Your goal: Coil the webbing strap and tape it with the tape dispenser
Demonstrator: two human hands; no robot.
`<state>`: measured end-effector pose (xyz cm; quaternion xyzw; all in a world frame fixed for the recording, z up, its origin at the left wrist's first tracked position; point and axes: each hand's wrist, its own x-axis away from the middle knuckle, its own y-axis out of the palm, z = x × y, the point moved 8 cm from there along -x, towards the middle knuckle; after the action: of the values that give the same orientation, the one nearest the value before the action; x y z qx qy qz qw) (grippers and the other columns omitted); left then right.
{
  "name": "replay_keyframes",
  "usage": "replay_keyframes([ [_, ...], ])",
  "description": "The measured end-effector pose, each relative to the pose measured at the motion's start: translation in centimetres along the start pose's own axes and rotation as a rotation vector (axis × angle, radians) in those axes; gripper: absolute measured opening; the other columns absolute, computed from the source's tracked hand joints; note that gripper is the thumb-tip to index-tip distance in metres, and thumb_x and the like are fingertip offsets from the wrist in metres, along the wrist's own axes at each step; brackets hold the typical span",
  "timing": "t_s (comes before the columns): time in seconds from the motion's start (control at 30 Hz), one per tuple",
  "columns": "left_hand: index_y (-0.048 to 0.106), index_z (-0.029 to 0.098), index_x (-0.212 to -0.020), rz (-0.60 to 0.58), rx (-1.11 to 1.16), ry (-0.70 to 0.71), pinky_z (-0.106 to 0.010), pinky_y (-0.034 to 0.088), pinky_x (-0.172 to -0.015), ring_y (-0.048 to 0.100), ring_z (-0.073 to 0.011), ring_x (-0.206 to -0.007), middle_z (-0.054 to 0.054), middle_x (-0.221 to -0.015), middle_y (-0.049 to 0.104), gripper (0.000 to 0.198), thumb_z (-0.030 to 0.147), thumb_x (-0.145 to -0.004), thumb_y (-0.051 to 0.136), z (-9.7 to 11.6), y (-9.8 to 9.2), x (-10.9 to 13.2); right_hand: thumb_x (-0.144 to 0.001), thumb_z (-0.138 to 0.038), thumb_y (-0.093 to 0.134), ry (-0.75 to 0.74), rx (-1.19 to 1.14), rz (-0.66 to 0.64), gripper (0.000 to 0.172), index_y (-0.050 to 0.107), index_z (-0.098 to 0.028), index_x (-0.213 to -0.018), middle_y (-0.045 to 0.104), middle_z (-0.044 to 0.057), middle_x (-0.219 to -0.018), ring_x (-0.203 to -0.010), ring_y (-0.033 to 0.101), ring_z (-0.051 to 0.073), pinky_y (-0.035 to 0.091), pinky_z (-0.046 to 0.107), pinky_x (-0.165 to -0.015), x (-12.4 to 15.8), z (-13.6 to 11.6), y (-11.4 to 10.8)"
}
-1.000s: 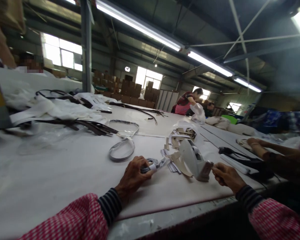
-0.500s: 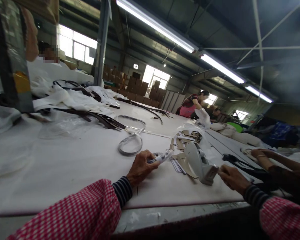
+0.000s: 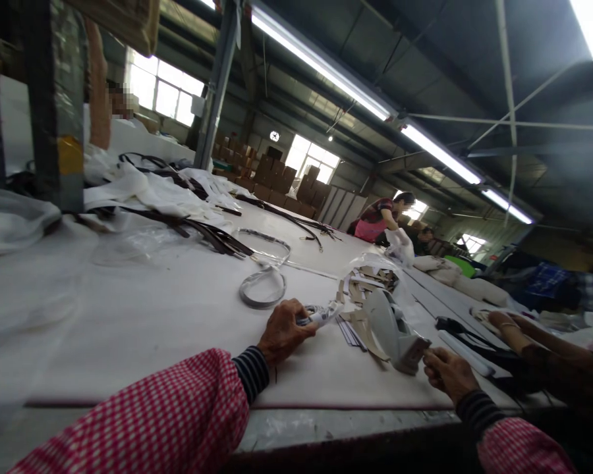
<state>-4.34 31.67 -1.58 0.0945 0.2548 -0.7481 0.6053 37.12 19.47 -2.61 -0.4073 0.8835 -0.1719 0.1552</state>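
My left hand (image 3: 285, 330) rests on the white table (image 3: 143, 316) and grips a small coiled grey strap bundle (image 3: 321, 314) with a white wrap. My right hand (image 3: 445, 372) is pinched at the front edge of a grey tape dispenser (image 3: 393, 324), which stands between my two hands; whether it holds tape I cannot tell. Flat beige card pieces (image 3: 363, 322) lie under and behind the dispenser. Both my sleeves are red-and-white check with striped cuffs.
A looped grey strap (image 3: 263, 289) lies beyond my left hand. Dark straps (image 3: 202, 234) and white cloth (image 3: 143, 191) cover the far left. Another person's forearms (image 3: 538, 336) rest on the table at right beside a black strap (image 3: 469, 329). People work farther down the table.
The view has swung left and slightly up. My right hand has slid a little lower at the dispenser's front. My left hand keeps its hold on the strap bundle.
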Motion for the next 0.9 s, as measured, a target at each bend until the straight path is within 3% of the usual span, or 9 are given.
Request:
replay_keyframes([
  [0.2,0.066,0.017,-0.069,-0.026,-0.03,0.012,-0.031,0.041,-0.074,0.06,-0.0213,-0.082,-0.003,-0.08,0.066,0.016,0.029,-0.075,0.075,0.4,0.1,0.1,-0.064,-0.046,0.069,-0.07,0.089,0.048,0.029,0.056,-0.02,-0.064,0.051,-0.003,-0.044,-0.039,0.042,0.011,0.033,0.024,-0.039,2.9,2.0,0.7],
  [0.3,0.066,0.017,-0.069,-0.049,-0.044,0.019,-0.032,0.041,-0.075,0.059,-0.0217,-0.083,-0.003,-0.08,0.065,0.015,0.027,-0.075,0.076,0.6,0.2,0.1,-0.064,-0.049,0.071,-0.048,0.026,0.079,0.032,0.057,-0.02,-0.068,0.053,-0.002,-0.048,-0.041,0.044,0.012,0.035,0.025,-0.04,3.6,1.7,0.7],
  [0.37,0.066,0.017,-0.069,-0.054,-0.052,0.015,-0.032,0.041,-0.075,0.059,-0.0216,-0.083,-0.003,-0.08,0.066,0.014,0.026,-0.075,0.076,0.7,0.2,0.1,-0.061,-0.049,0.078,-0.012,-0.089,0.032,0.037,0.057,-0.02,-0.07,0.054,-0.002,-0.052,-0.043,0.045,0.012,0.034,0.024,-0.039,4.2,0.7,1.9],
  [0.47,0.066,0.017,-0.07,-0.065,-0.071,0.015,-0.031,0.042,-0.073,0.059,-0.0212,-0.082,-0.003,-0.079,0.065,0.013,0.025,-0.075,0.075,0.8,0.4,0.1,-0.067,-0.049,0.082,-0.09,-0.238,-0.149,0.039,0.058,-0.019,-0.074,0.055,-0.002,-0.057,-0.045,0.045,0.011,0.033,0.022,-0.039,6.2,-3.2,6.4],
  [0.6,0.066,0.018,-0.07,-0.065,-0.088,0.044,-0.031,0.043,-0.074,0.059,-0.021,-0.081,-0.003,-0.08,0.065,0.014,0.028,-0.077,0.073,1.0,0.5,0.1,-0.081,-0.05,0.075,-0.298,-0.261,-0.406,0.037,0.055,-0.019,-0.071,0.053,-0.003,-0.053,-0.044,0.046,0.01,0.036,0.022,-0.041,10.1,-9.8,14.8],
  [0.7,0.066,0.018,-0.071,-0.055,-0.068,0.037,-0.032,0.044,-0.075,0.06,-0.021,-0.081,-0.003,-0.081,0.066,0.016,0.031,-0.078,0.071,0.7,0.3,0.0,-0.082,-0.051,0.072,-0.337,-0.32,-0.57,0.038,0.054,-0.019,-0.071,0.053,-0.004,-0.053,-0.042,0.046,0.009,0.035,0.021,-0.039,11.8,-12.5,20.6],
  [0.8,0.066,0.018,-0.073,-0.024,-0.029,-0.038,-0.032,0.044,-0.076,0.062,-0.0213,-0.082,-0.002,-0.08,0.067,0.015,0.031,-0.078,0.07,-0.2,-0.3,-0.3,-0.082,-0.05,0.072,-0.32,-0.406,-0.606,0.039,0.053,-0.018,-0.07,0.053,-0.005,-0.05,-0.039,0.044,0.008,0.033,0.02,-0.038,11.6,-13.5,23.6],
  [0.9,0.067,0.017,-0.075,0.017,0.017,-0.104,-0.032,0.043,-0.076,0.061,-0.0212,-0.081,-0.001,-0.078,0.067,0.016,0.033,-0.077,0.07,-0.8,-0.8,-0.6,-0.08,-0.049,0.075,-0.265,-0.476,-0.596,0.04,0.054,-0.018,-0.069,0.054,-0.004,-0.052,-0.04,0.045,0.008,0.032,0.02,-0.039,10.6,-13.7,24.5],
])
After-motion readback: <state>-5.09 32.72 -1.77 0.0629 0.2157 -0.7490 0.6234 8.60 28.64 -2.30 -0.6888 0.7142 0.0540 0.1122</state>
